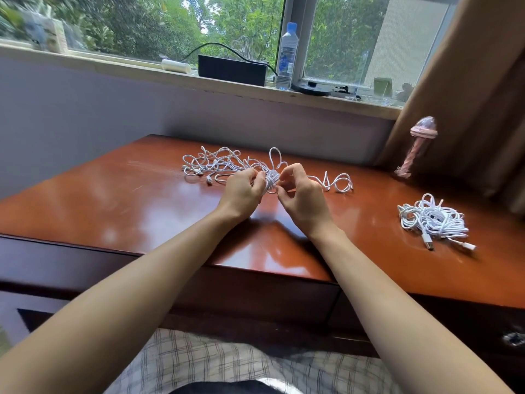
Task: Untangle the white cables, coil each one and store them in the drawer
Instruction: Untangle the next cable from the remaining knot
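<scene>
- the counter (113, 200) is glossy and looks slick; a cable tugged hard could drag its neighbours toward the near edge and over it.
- the drawer (255, 294) front under the counter edge looks closed, so nothing is stored yet; freeing a hand to open it could let the wraps spring loose.
- the loose tangle of white cables (218, 164) lies at the back of the counter, left of the hands, and strands run from it toward the coil; winding on without freeing them would likely tighten the knot.
- the bundled cables (431, 220) sit well apart at the right, heaped and seemingly untied; they could sag open when lifted.
- the left hand (241, 191) curls its fingers round the small coil (272, 182), and the right hand (301, 200) pinches a strand at the coil's side between thumb and forefinger; a slip of that pinch would undo the last turn.
- the trailing loops (338, 183) right of the hands could kink if pulled in fast.
- the usb plug (429, 244) poking out of the bundle could snag on a drawer edge.
</scene>
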A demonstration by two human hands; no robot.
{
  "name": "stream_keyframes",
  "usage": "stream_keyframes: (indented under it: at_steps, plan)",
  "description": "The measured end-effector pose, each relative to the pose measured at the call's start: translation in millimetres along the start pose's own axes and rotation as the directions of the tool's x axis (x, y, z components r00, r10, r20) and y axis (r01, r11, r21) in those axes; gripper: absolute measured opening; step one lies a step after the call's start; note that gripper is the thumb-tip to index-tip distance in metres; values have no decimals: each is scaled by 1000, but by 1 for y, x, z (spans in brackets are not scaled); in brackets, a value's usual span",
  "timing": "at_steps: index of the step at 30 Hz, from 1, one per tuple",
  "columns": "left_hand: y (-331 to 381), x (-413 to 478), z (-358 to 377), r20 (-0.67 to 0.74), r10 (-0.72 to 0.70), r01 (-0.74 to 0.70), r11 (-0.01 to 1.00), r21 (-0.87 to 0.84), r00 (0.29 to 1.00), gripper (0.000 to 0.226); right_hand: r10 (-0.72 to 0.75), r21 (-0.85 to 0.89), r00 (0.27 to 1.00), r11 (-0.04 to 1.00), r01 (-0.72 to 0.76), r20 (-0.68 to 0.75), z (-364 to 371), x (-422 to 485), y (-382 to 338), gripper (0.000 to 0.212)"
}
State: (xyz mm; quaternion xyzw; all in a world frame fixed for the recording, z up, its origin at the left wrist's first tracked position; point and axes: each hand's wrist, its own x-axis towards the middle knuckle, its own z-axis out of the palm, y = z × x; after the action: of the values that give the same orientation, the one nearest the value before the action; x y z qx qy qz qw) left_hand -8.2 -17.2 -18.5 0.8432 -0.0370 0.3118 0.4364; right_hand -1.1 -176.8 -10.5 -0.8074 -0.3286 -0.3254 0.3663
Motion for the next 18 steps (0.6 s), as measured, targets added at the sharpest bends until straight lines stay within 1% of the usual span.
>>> stream_keyframes:
  at_steps: [2,4,7,11,13,16,18]
  plan:
    - [0,1,-2,15,-4,4,1000,-6,1000,43,-89,-109,996,990,89,3,1,1,2,14]
    - [0,0,-5,45,7,-5,999,-39,999,44,-146,-174,989,974,144,1,2,1,3,11]
    - [2,-1,-7,60,33,-29,997,-69,998,47,-133,-134,991,982,130,-15,0,1,4,12]
    - [2,-1,-6,47,44,-40,996,-76,998,50,-128,-99,992,987,128,11,-1,-1,6,12]
    - [2,-1,-5,47,50,-46,996,-78,998,50,-129,-122,992,984,129,13,-1,-1,5,11]
    - [1,-2,-3,40,74,-70,994,-78,996,51,-124,-186,991,976,114,-41,-3,-1,4,10]
    - [0,-3,-2,36,85,-82,994,-77,996,53,-106,-190,992,977,91,-68,-4,-1,4,13]
